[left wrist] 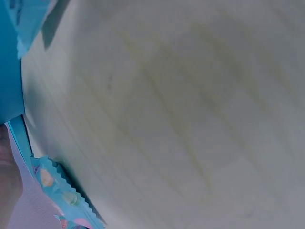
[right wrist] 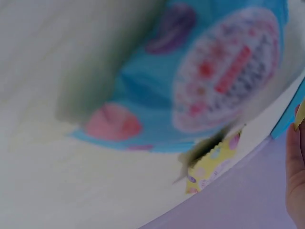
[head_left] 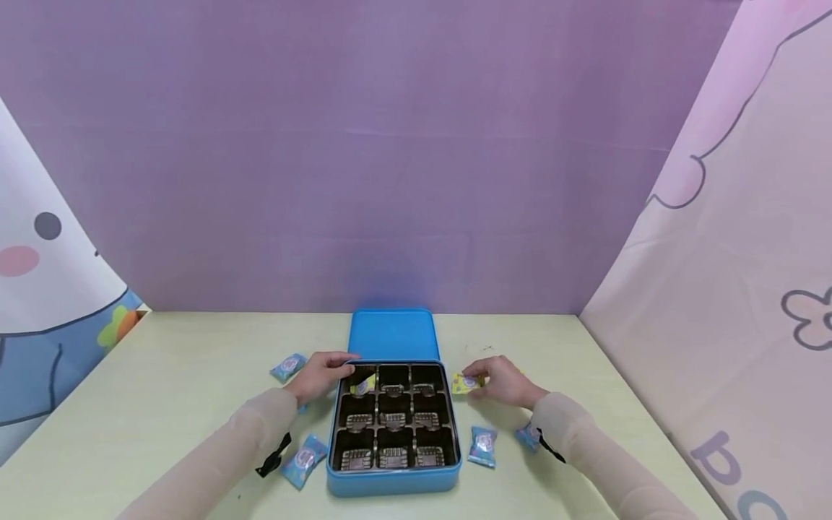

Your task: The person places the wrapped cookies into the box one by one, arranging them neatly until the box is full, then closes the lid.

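A blue box (head_left: 393, 482) stands at the front middle, its lid (head_left: 394, 334) folded back. Inside, a dark plastic tray (head_left: 393, 393) is divided into several compartments, with a yellow candy packet (head_left: 364, 385) in the far left one. My left hand (head_left: 318, 377) grips the box's far left corner, thumb over the rim. To the right of the box, my right hand (head_left: 503, 383) pinches another yellow candy packet (head_left: 465, 383). The right wrist view catches part of this hand (right wrist: 296, 176) at its edge. Only a sliver of the left hand (left wrist: 7, 176) shows in its wrist view.
Blue candy packets lie left of the box, one farther back (head_left: 288, 367) and one nearer (head_left: 304, 461). On the right are two more, one (head_left: 482, 445) near the box, another (head_left: 528, 436) partly behind the wrist. A yellow packet (right wrist: 214, 164) lies beyond. A purple backdrop (head_left: 390, 159) rises behind the table.
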Available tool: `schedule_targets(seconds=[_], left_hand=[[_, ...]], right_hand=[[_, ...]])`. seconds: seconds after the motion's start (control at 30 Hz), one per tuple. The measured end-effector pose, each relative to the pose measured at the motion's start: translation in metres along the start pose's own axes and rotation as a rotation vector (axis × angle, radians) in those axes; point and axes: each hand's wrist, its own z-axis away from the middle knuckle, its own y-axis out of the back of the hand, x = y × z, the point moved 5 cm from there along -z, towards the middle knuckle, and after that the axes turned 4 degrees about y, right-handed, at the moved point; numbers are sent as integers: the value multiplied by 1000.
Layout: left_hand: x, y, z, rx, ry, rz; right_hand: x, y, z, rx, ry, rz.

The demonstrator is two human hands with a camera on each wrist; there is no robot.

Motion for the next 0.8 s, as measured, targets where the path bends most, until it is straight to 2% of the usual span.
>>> schedule_targets(seconds=[0.3, 0.53, 0.8], left_hand=[[-1, 0, 3, 4, 8, -3], [-1, 0, 3, 9, 6, 0], [1, 2, 2, 2, -1, -5]], right_hand=[[-10, 11, -2, 25, 4, -18], [-12, 15, -4, 34, -45, -74], [-20, 25, -7, 60, -57, -48]])
